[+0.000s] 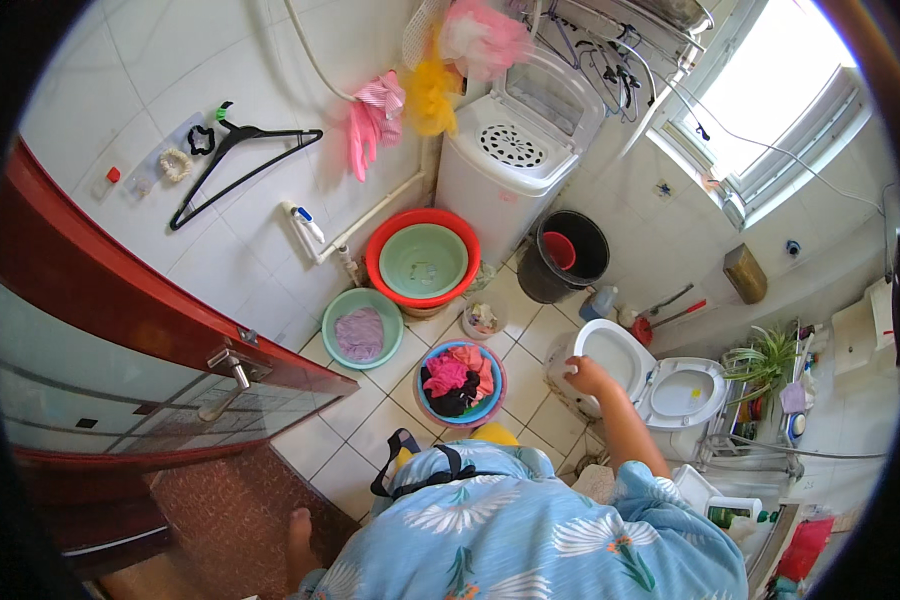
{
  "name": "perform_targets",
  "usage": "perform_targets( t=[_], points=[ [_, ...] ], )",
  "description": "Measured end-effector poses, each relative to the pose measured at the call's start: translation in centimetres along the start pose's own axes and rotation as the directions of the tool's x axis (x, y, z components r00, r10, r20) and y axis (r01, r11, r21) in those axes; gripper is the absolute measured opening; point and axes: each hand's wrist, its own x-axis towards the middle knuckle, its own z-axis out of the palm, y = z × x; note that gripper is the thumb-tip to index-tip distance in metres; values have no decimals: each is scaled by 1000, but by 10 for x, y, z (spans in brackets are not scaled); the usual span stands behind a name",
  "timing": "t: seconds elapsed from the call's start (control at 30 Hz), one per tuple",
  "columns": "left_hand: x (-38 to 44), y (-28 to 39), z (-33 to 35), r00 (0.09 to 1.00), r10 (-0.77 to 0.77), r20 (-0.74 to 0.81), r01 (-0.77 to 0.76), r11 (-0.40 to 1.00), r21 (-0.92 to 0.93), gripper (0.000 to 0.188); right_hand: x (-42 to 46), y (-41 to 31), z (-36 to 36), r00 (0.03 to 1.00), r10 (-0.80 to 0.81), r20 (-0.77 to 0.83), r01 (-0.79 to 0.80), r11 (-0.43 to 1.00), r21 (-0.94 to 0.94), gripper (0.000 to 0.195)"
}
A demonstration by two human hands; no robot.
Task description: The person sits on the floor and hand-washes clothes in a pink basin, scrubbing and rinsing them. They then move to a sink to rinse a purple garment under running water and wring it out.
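Observation:
My right hand [589, 375] is stretched out beside the front of a white toilet [604, 324], its fingers curled. A small white spot shows at the fingertips; I cannot tell whether it is something held. Low at the left, my left hand [300, 519] hangs over the reddish-brown floor, partly in view, with its fingers not made out. In front of my feet stands a blue basin [424, 396] inside a pink one, heaped with pink, coral and black clothes [450, 373]. Left of it, a green basin [328, 341] holds a lilac cloth [360, 334].
A red basin [375, 225] carries another green basin [427, 259], near a spin dryer [495, 180]. A small waste bin [501, 321] and a black bucket [540, 277] stand nearby. The red-framed door [277, 352] is at left; a potted spider plant [761, 360] is at right.

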Motion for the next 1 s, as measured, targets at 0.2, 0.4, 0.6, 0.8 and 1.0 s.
perform_targets(
  t=[0.2,0.4,0.6,0.8,1.0],
  points=[
    [28,103,16,998,34,-52,-43,979,-198,33,50,-8,-72,987,-87,-132,85,996,-19,49],
    [29,106,90,980,195,-37,-183,960,213,33,121,-75,-236,770,-454,-448,508,862,-2,48],
    [-53,171,215,978,200,-60,-151,876,458,29,224,-133,-375,447,-726,-523,787,597,-156,45],
    [-142,144,308,965,259,-27,-161,675,720,27,318,-166,-387,480,-771,-418,833,550,-57,42],
    [-210,145,341,999,20,-33,9,718,696,22,366,-157,-219,389,-909,-150,920,391,13,35]
  ],
)
